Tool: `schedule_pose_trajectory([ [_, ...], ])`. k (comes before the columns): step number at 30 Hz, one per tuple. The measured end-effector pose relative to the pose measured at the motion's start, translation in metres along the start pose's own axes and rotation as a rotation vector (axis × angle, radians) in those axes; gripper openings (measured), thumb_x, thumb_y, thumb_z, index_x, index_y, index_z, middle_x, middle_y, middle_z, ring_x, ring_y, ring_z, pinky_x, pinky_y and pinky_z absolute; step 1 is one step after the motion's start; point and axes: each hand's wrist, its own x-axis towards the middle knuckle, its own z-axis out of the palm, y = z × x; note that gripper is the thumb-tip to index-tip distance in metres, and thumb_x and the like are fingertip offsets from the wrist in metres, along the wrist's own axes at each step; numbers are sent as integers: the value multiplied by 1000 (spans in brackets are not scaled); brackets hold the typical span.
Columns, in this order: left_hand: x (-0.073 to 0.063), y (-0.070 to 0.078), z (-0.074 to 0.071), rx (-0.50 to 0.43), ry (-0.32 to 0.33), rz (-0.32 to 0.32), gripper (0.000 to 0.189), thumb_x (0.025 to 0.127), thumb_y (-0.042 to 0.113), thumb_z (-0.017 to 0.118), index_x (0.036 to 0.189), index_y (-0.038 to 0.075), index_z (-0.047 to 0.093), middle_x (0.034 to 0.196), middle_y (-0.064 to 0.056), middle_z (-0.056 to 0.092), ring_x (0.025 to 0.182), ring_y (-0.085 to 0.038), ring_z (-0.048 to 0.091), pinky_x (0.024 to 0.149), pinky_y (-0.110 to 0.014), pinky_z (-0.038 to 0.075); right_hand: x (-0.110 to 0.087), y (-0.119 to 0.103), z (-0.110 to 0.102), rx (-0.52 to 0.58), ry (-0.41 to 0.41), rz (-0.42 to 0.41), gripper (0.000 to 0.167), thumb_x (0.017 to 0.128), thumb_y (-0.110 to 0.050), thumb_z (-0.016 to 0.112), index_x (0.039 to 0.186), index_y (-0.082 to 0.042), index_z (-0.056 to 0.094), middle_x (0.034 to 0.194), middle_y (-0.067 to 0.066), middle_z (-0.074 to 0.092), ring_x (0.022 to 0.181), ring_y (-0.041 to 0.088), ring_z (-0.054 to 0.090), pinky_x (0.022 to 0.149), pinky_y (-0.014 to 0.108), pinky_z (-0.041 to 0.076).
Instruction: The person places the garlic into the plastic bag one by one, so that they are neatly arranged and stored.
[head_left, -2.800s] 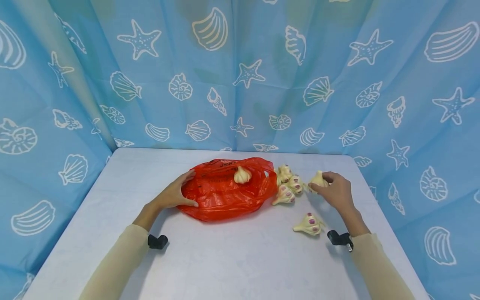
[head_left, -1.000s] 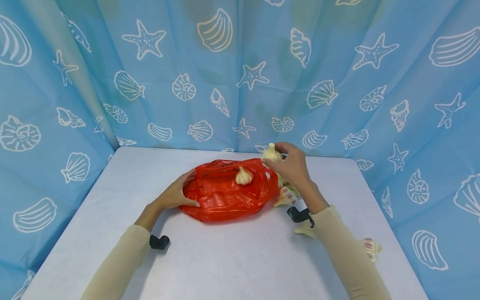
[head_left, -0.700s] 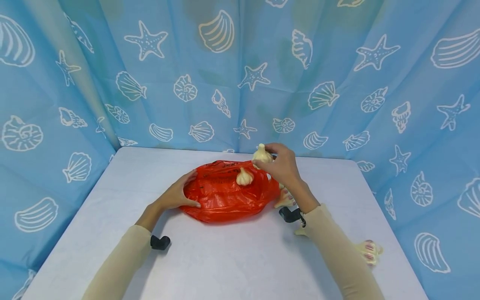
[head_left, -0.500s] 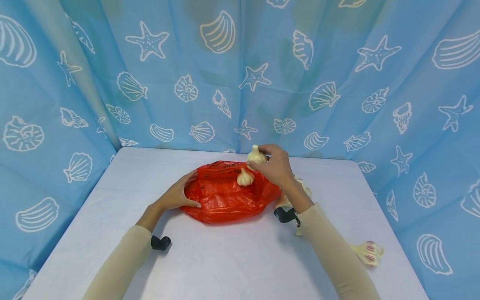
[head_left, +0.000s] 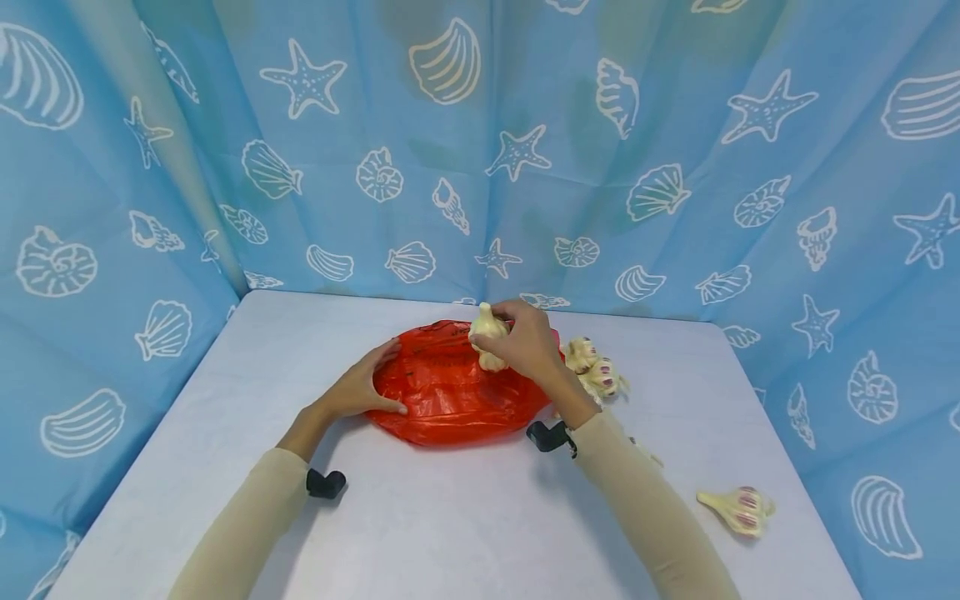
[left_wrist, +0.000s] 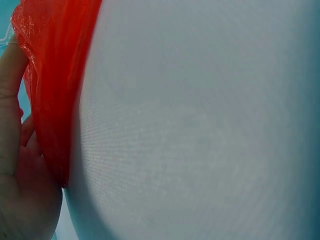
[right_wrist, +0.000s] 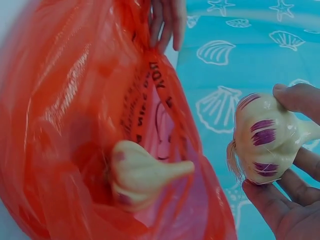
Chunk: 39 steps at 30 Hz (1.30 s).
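A red plastic bag (head_left: 450, 417) with dark print lies on the table, its mouth spread open. My left hand (head_left: 356, 389) holds the bag's left end, thumb at the front and fingers at the back. Over the opening, my right hand (head_left: 528, 337) grips a garlic bulb (head_left: 484, 323) by its side, stem pointing up in the head view. Purple streaks show on this bulb in the right wrist view. Inside the bag rests another garlic bulb (right_wrist: 137, 175), just below the held one as the head camera sees it.
Several garlic bulbs (head_left: 600, 377) cluster right of the bag, partly behind my right wrist. One more bulb (head_left: 742, 510) lies near the right edge of the white table (head_left: 450, 533). A blue shell-patterned curtain (head_left: 450, 150) surrounds the table at back and sides.
My right hand has carried the garlic bulb leftward from the right of the table to over the bag's opening, dipping lower lately. The left hand stays on the bag.
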Motion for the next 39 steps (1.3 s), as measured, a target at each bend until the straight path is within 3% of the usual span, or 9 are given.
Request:
schedule_pose_trajectory([
  [12,0,-1,2,14,4,1,115,64,40,90,155,21,23,156,-2,31,142,-26,30,107,-54,36,-2,9,34,-33,-50,28,53,77,-30,83,120,-5,67,111,5,65,92,20,59,71,31,58],
  [19,1,-2,3,20,-2,-7,116,63,43,90,155,21,23,156,-2,31,142,-26,29,106,-53,38,0,13,50,-31,-112,92,58,77,-28,84,125,-5,64,111,4,63,93,19,58,73,29,58],
  [27,2,0,2,16,-1,-10,115,64,40,90,155,21,23,156,-2,31,142,-26,30,105,-52,39,10,20,60,-57,-181,85,56,78,-28,83,125,-4,64,109,4,63,93,20,57,71,28,57],
  [39,2,-4,2,23,-2,-5,115,64,40,90,155,22,23,156,0,31,142,-24,30,105,-51,40,21,26,66,-104,-199,61,50,79,-26,83,120,-3,66,104,6,60,90,20,54,69,27,55],
])
